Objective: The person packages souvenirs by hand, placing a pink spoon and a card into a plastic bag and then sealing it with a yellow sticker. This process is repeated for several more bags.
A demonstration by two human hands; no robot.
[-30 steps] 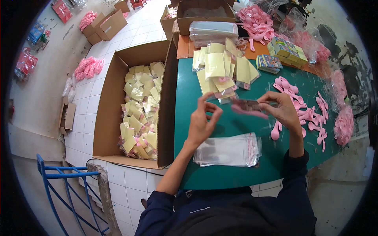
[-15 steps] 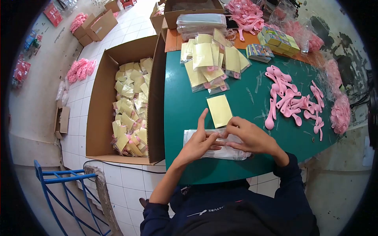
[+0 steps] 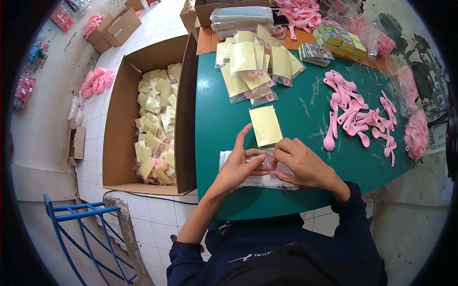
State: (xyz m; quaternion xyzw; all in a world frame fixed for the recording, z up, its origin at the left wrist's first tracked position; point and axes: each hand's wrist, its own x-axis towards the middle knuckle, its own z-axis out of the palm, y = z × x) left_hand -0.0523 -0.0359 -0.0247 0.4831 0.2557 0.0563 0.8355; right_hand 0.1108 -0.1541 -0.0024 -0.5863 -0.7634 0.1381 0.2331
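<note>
Head view: holding left hand [image 3: 239,166] and right hand [image 3: 304,163] close together at centre of frame, over stack of clear bags [image 3: 268,181] on green desk [image 3: 223,112]. Cannot tell if clamped on anything in either grip, with fingertips partly hidden. Just above in frame, see pale yellow card [image 3: 266,126] lying flat. Apparently at step of fine finger work near card's lower end, calling next for light, steady touch.
</note>
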